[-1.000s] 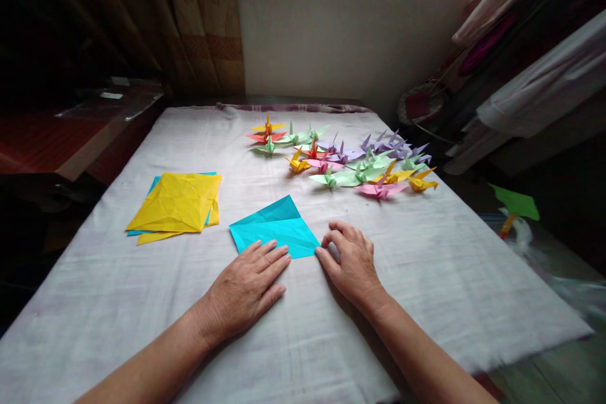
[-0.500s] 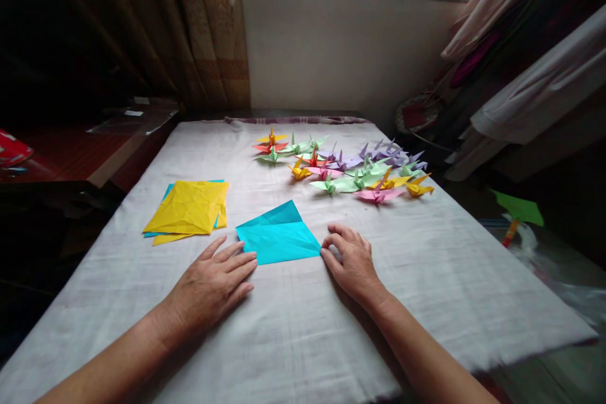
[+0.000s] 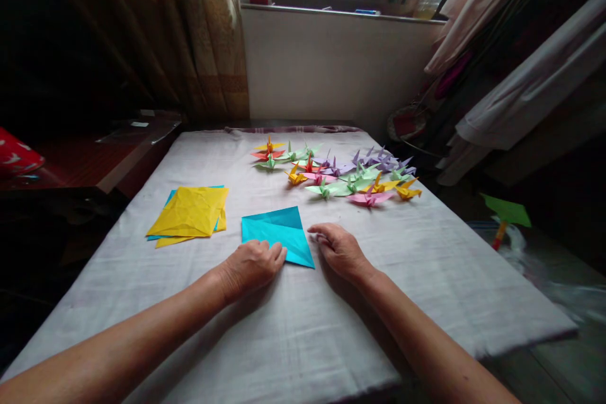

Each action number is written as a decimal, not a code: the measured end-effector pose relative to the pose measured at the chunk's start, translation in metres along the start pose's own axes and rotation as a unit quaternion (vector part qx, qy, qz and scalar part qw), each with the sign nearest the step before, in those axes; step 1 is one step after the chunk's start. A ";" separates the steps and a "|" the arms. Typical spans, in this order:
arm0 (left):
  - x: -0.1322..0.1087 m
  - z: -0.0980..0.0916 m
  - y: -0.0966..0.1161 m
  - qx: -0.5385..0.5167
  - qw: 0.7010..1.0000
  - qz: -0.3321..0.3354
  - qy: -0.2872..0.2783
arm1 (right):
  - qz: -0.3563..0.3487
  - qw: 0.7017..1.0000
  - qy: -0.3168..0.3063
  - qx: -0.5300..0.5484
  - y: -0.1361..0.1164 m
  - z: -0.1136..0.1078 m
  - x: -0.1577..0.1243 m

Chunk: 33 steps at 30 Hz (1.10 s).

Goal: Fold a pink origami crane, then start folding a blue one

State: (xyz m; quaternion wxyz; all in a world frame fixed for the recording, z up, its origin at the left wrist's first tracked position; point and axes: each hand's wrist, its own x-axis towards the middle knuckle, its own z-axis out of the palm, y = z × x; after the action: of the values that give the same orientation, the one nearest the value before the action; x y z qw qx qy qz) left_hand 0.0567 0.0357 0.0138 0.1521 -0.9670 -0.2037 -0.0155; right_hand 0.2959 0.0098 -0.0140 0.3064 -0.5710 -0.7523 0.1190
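A blue sheet of paper point(image 3: 279, 230), folded and creased, lies flat on the white cloth before me. My left hand point(image 3: 255, 265) rests on its near left edge, fingers curled together over the paper. Just off the sheet's right side is my right hand point(image 3: 338, 251), its fingers bent and apart from the paper, with nothing seen in them. To the left lies a stack of yellow sheets point(image 3: 189, 211) with blue ones showing at the edges.
Several folded paper cranes point(image 3: 370, 199) in many colours stand across the table's back right. The cloth-covered table point(image 3: 449, 278) ends at the right, where a green paper piece point(image 3: 506, 210) shows beyond it. A dark red table point(image 3: 71, 167) stands left.
My left hand has moved right onto the blue sheet, and its fingers have curled. The sheet has turned slightly. My right hand has come off its right corner. The view has tilted up.
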 end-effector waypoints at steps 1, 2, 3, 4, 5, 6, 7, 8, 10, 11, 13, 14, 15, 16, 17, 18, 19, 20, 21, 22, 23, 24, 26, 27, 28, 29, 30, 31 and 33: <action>-0.003 0.001 -0.002 -0.010 1.000 0.008 0.013 | -0.023 0.999 -0.002 -0.039 0.003 0.000 0.008; -0.007 0.002 -0.005 -0.024 0.999 0.015 0.029 | -0.042 0.996 -0.001 -0.082 0.006 -0.001 0.017; -0.011 0.004 -0.009 -0.039 0.998 0.018 0.044 | -0.063 0.991 0.005 -0.118 0.008 -0.001 0.024; -0.015 0.005 -0.013 -0.050 0.997 0.020 0.058 | -0.092 0.986 0.002 -0.142 0.010 -0.001 0.031; -0.018 0.006 -0.018 -0.056 0.996 0.024 0.070 | -0.121 0.980 0.001 -0.157 0.011 0.000 0.036; -0.021 0.008 -0.024 -0.058 0.995 0.029 0.082 | -0.148 0.975 -0.001 -0.166 0.013 0.000 0.040; -0.023 0.009 -0.029 -0.060 0.993 0.034 0.093 | -0.177 0.970 -0.004 -0.169 0.014 0.000 0.042; -0.025 0.010 -0.035 -0.062 0.992 0.034 0.101 | -0.203 0.964 -0.006 -0.168 0.014 0.000 0.042; -0.026 0.010 -0.042 -0.070 0.992 0.020 0.105 | -0.250 0.955 -0.004 -0.161 0.013 0.000 0.039; -0.026 0.009 -0.044 -0.079 0.992 0.005 0.098 | -0.269 0.950 -0.003 -0.155 0.011 0.000 0.036; -0.027 0.006 -0.041 -0.107 0.991 -0.032 0.075 | -0.302 0.943 -0.005 -0.143 0.005 -0.002 0.027; -0.028 0.005 -0.037 -0.126 0.989 -0.054 0.063 | -0.315 0.939 -0.011 -0.137 0.002 -0.003 0.023; -0.029 0.004 -0.032 -0.147 0.985 -0.074 0.055 | -0.325 0.936 -0.023 -0.136 -0.002 -0.003 0.019; -0.031 0.004 -0.027 -0.168 0.980 -0.094 0.051 | -0.327 0.934 -0.039 -0.135 -0.004 -0.004 0.015; -0.033 0.004 -0.021 -0.187 0.975 -0.107 0.051 | -0.324 0.936 -0.056 -0.129 -0.006 -0.005 0.013; -0.035 0.006 -0.016 -0.204 0.970 -0.118 0.052 | -0.313 0.939 -0.073 -0.119 -0.007 -0.006 0.011; -0.037 0.008 -0.013 -0.219 0.966 -0.129 0.053 | -0.296 0.946 -0.086 -0.101 -0.006 -0.007 0.010; -0.039 0.010 -0.010 -0.234 0.961 -0.138 0.054 | -0.277 0.953 -0.094 -0.076 -0.004 -0.007 0.010; -0.041 0.013 -0.008 -0.247 0.956 -0.147 0.055 | -0.258 0.960 -0.100 -0.045 -0.001 -0.007 0.011; -0.042 0.015 -0.007 -0.260 0.951 -0.157 0.056 | -0.240 0.965 -0.105 -0.010 0.003 -0.008 0.013; -0.043 0.017 -0.007 -0.273 0.946 -0.164 0.056 | -0.223 0.968 -0.110 0.024 0.006 -0.008 0.015; -0.043 0.019 -0.008 -0.286 0.941 -0.171 0.055 | -0.205 0.970 -0.116 0.055 0.009 -0.008 0.017; -0.044 0.021 -0.009 -0.312 0.931 -0.185 0.050 | -0.153 0.975 -0.124 0.104 0.013 -0.006 0.023; -0.044 0.021 -0.010 -0.327 0.924 -0.192 0.046 | -0.120 0.978 -0.122 0.120 0.013 -0.004 0.026; -0.044 0.021 -0.010 -0.341 0.917 -0.200 0.042 | -0.085 0.981 -0.117 0.130 0.012 -0.002 0.030; -0.044 0.021 -0.011 -0.355 0.911 -0.207 0.038 | -0.054 0.984 -0.108 0.134 0.011 0.000 0.034; -0.044 0.021 -0.011 -0.367 0.905 -0.213 0.035 | -0.030 0.986 -0.099 0.129 0.009 0.003 0.037; -0.044 0.021 -0.011 -0.377 0.900 -0.217 0.034 | -0.015 0.989 -0.092 0.117 0.007 0.006 0.041; -0.044 0.021 -0.011 -0.391 0.892 -0.222 0.035 | -0.004 0.993 -0.081 0.081 0.003 0.013 0.047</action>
State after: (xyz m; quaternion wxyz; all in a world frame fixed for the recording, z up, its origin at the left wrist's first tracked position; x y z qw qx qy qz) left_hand 0.0109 0.0347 -0.0070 -0.2391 -0.8767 -0.3850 -0.1611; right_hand 0.2832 0.0563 -0.0101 0.2898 -0.5299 -0.7648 0.2242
